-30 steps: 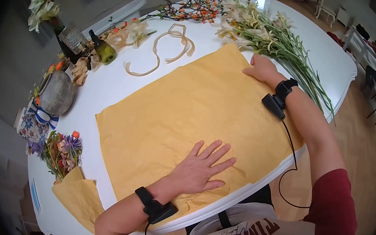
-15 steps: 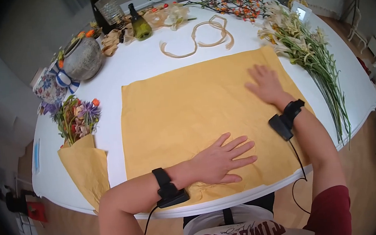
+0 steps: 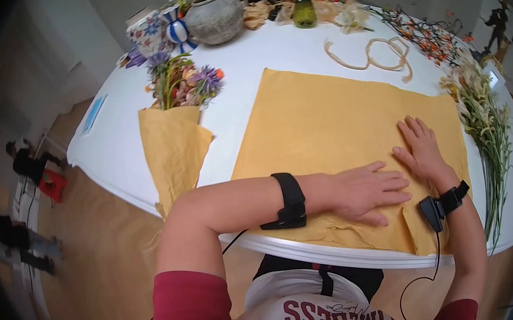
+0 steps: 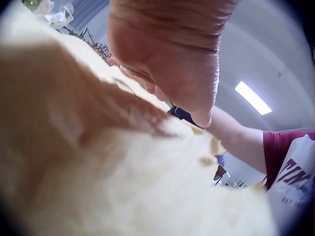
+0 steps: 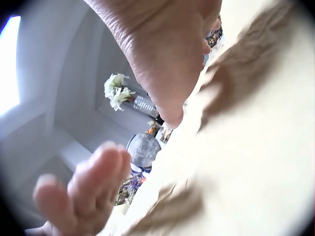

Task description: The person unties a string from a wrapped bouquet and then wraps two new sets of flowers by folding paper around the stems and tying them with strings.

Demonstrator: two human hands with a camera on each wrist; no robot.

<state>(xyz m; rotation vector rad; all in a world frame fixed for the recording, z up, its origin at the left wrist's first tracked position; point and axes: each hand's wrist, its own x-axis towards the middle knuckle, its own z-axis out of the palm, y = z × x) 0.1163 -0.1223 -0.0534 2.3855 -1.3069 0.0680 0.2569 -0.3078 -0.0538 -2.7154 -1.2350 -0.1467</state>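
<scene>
A large sheet of yellow-brown paper (image 3: 333,114) lies on the white table, creased along its near edge. The left hand (image 3: 369,193) rests on the near part of the sheet, fingers spread and pointing right. Up and to its right, the right hand (image 3: 421,152) lies on the paper with its fingers straight. Each wrist view shows the palm side close up, the left hand (image 4: 165,64) and the right hand (image 5: 162,54) just over the pale sheet. Neither hand grips anything.
A paper-wrapped bouquet (image 3: 174,147) lies left of the sheet. Long-stemmed pale flowers (image 3: 485,130) lie to the right. Behind are a ribbon (image 3: 377,60), berry branches (image 3: 424,33), a green bottle (image 3: 304,11) and a grey pot (image 3: 215,19). People sit at far left.
The head view has swung left. The right hand has moved from the sheet's far right corner down toward the left hand, which stays spread on the near part of the paper.
</scene>
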